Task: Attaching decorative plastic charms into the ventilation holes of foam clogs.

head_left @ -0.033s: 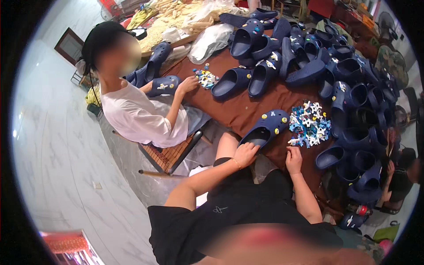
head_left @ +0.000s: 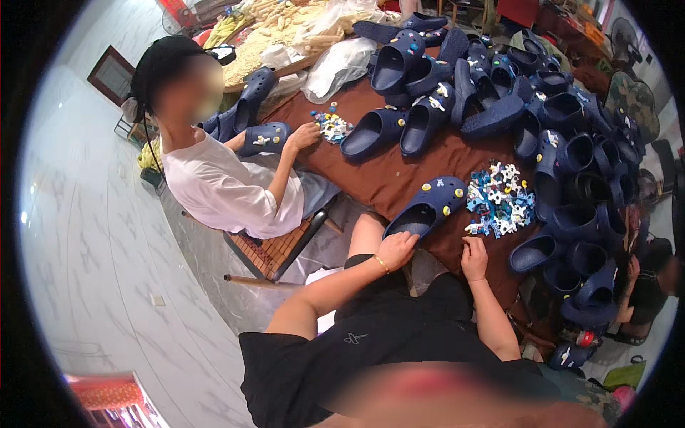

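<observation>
At the near edge of the brown-covered table, my left hand [head_left: 398, 251] grips the heel rim of a navy-blue clog [head_left: 427, 207]. The clog lies toe away from me, with a few yellow and white charms on its holed upper. Just right of its heel, my right hand [head_left: 474, 258] has its fingers curled together at the near edge of a pile of charms [head_left: 501, 201]. The pile is white, blue and yellow. Whatever those fingertips hold, if anything, is too small to make out.
Many navy clogs [head_left: 560, 153] are heaped along the right and far side. On the left, a seated person in white [head_left: 228, 182] has a clog [head_left: 264, 139] over one hand and reaches to a smaller charm pile [head_left: 332, 127]. A clear plastic bag [head_left: 341, 70] lies beyond.
</observation>
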`<move>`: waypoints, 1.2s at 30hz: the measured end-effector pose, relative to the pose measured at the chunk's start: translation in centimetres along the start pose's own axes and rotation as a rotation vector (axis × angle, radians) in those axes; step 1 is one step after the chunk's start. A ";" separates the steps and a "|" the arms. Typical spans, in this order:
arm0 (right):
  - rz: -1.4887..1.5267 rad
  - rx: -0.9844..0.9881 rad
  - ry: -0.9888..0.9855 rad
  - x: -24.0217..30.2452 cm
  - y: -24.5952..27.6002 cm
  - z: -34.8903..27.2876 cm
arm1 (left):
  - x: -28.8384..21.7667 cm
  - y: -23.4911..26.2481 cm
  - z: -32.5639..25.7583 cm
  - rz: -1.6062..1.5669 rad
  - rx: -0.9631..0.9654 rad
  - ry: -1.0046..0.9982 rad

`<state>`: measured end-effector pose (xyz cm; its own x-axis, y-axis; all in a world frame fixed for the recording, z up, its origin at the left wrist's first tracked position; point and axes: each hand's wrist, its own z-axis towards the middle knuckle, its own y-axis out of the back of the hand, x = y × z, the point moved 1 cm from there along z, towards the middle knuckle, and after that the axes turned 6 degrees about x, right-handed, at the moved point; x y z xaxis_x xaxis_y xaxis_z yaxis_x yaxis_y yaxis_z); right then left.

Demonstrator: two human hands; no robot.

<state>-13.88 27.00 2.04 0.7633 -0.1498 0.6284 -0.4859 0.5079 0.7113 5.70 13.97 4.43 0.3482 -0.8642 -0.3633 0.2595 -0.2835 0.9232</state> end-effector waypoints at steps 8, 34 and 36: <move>0.068 -0.066 0.016 -2.0 -0.8 -0.9 | -0.1 6.6 5.5 0.040 -0.213 -0.053; -0.043 -0.846 -0.149 -8.0 20.5 8.0 | -0.3 -4.9 2.9 -0.016 -0.017 -0.035; -0.119 -0.858 -0.219 -9.1 23.3 8.9 | -0.2 -4.8 2.3 -0.027 0.002 -0.013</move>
<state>-35.95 32.66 15.69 0.6474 -0.3564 0.6737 0.1442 0.9252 0.3509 2.28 14.55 0.39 0.3295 -0.8613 -0.3869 0.2672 -0.3079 0.9131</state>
